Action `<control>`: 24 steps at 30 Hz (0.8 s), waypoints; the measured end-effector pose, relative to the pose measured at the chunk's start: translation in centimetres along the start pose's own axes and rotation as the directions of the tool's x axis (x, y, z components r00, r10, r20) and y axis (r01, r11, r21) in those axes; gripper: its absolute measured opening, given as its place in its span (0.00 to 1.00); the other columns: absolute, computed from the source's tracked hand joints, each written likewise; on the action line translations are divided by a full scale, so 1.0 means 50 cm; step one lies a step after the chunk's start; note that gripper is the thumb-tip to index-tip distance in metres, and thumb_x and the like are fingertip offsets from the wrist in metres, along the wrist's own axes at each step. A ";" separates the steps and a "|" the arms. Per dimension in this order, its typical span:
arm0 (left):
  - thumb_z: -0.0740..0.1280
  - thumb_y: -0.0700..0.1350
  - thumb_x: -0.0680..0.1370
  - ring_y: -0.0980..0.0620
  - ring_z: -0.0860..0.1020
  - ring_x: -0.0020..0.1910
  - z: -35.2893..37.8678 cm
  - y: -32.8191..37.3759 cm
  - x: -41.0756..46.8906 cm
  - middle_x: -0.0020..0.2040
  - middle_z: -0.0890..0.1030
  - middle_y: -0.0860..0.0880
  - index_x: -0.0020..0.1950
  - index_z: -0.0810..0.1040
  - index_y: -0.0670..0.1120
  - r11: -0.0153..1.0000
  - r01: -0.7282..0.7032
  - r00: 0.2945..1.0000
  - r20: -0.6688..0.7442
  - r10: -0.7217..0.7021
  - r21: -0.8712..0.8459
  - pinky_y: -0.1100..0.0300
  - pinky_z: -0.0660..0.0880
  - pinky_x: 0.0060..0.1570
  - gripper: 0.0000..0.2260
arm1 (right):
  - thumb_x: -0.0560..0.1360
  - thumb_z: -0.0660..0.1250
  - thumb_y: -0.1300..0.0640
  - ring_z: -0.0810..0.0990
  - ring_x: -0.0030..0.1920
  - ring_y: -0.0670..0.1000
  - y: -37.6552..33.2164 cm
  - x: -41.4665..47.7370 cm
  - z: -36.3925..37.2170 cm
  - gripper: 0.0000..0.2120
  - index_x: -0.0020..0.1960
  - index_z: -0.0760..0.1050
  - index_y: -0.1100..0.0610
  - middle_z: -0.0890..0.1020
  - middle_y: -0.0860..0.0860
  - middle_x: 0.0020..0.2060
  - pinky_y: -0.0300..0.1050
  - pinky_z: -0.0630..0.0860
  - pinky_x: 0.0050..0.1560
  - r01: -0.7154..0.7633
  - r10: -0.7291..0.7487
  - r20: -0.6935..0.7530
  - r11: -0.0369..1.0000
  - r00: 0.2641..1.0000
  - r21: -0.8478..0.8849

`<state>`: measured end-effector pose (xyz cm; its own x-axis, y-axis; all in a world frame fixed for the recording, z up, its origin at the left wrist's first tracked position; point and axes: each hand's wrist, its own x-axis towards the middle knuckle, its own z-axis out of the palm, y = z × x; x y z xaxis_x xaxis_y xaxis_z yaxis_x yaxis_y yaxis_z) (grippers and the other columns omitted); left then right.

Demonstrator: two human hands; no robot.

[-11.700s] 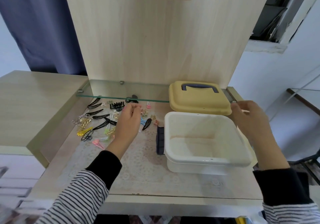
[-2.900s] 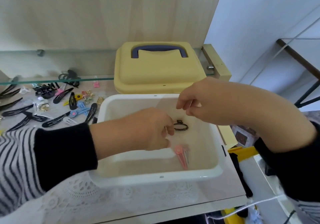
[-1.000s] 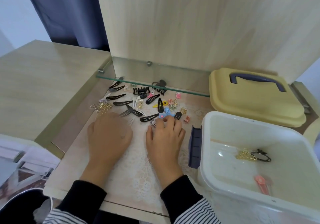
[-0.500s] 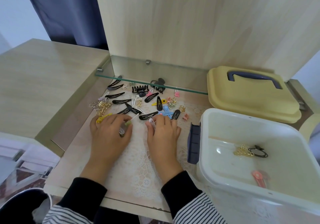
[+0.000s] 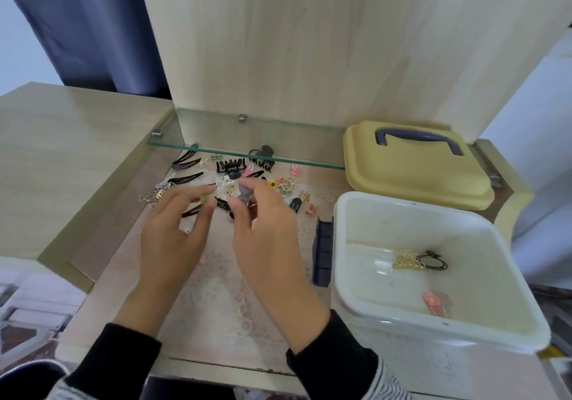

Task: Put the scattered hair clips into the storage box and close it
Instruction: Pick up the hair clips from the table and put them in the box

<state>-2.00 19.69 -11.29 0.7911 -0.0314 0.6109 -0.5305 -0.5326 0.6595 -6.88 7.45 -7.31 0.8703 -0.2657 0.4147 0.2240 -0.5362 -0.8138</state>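
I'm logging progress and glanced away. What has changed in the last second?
Both hands rose off the lace mat: the left hand now pinches a pale clip, the right hand a grey clip, details lost in blur. The storage box still holds the same gold clip, black clip and pink clip; the yellow lid stays behind it.

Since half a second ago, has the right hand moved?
Yes. The right hand has lifted off the lace mat, toward the glass shelf, pinching a small grey clip.
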 end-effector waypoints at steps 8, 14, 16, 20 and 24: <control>0.73 0.46 0.71 0.54 0.83 0.42 0.021 0.234 0.096 0.46 0.83 0.50 0.46 0.77 0.52 0.798 0.310 0.940 0.293 -0.176 -0.516 0.63 0.79 0.45 0.06 | 0.73 0.68 0.60 0.73 0.34 0.41 -0.059 0.089 -0.297 0.04 0.47 0.77 0.52 0.76 0.43 0.36 0.30 0.68 0.36 0.002 0.033 0.200 0.985 0.979 -0.175; 0.73 0.44 0.73 0.49 0.84 0.43 0.104 0.327 0.091 0.44 0.84 0.50 0.43 0.84 0.54 0.860 0.389 0.681 0.732 -0.026 -0.331 0.52 0.81 0.50 0.04 | 0.75 0.65 0.56 0.75 0.39 0.44 0.024 0.093 -0.465 0.02 0.43 0.75 0.50 0.78 0.43 0.39 0.36 0.71 0.39 0.084 0.350 0.477 0.730 0.806 -0.679; 0.73 0.45 0.73 0.51 0.83 0.41 0.140 0.353 0.077 0.43 0.84 0.52 0.43 0.83 0.53 0.926 0.331 0.561 0.827 -0.038 -0.182 0.56 0.80 0.50 0.02 | 0.75 0.64 0.55 0.74 0.39 0.42 0.054 0.087 -0.484 0.04 0.43 0.75 0.48 0.78 0.42 0.39 0.34 0.71 0.39 0.126 0.484 0.544 0.657 0.686 -0.743; 0.73 0.48 0.73 0.58 0.81 0.37 0.214 0.377 0.064 0.40 0.84 0.54 0.42 0.81 0.52 0.987 0.158 0.372 0.925 -0.081 0.022 0.58 0.80 0.46 0.02 | 0.75 0.66 0.53 0.79 0.39 0.43 0.107 0.086 -0.488 0.02 0.44 0.74 0.48 0.82 0.43 0.37 0.39 0.75 0.42 0.138 0.613 0.599 0.630 0.515 -0.764; 0.72 0.41 0.74 0.54 0.81 0.37 0.278 0.373 0.048 0.37 0.84 0.48 0.42 0.81 0.45 0.966 0.216 0.097 0.981 -0.169 0.145 0.57 0.80 0.47 0.02 | 0.75 0.65 0.59 0.82 0.36 0.45 0.149 0.083 -0.477 0.06 0.40 0.75 0.52 0.85 0.48 0.37 0.38 0.76 0.42 0.081 0.659 0.653 0.678 0.373 -0.731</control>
<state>-5.78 -2.07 -3.63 0.4651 -0.7425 -0.4820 -0.2975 -0.6439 0.7049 -12.05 -16.77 -1.92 0.7584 0.0708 -0.6480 -0.0978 -0.9705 -0.2205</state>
